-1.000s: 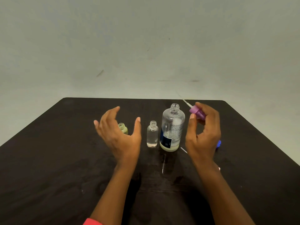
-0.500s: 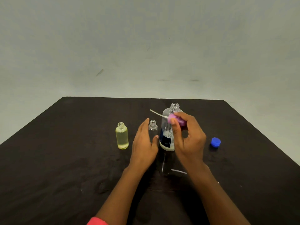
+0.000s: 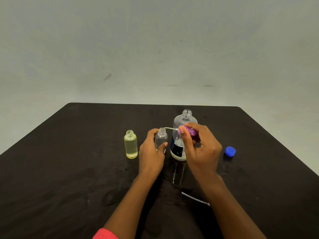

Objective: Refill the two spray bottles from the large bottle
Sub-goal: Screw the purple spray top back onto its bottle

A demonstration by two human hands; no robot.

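Three uncapped bottles stand in a row on the black table (image 3: 69, 169). At the left is a small yellow-tinted spray bottle (image 3: 130, 144). In the middle a small clear spray bottle (image 3: 161, 138) is gripped by my left hand (image 3: 151, 150), thumb in front and fingers behind. The large clear bottle (image 3: 183, 125) with a dark label stands to its right. My right hand (image 3: 200, 149) pinches a purple spray head (image 3: 189, 132) in front of the large bottle; its thin white dip tube (image 3: 170, 128) points left, tip at the small clear bottle's mouth.
A blue cap (image 3: 230, 151) lies on the table to the right of my right hand. A second thin white tube (image 3: 195, 198) lies near the front, partly under my right forearm. A pale wall rises behind the table's far edge.
My left hand moved right from the yellow bottle and took hold of the small clear bottle. My right hand brought the purple spray head left and down, its tube now at that bottle's mouth.
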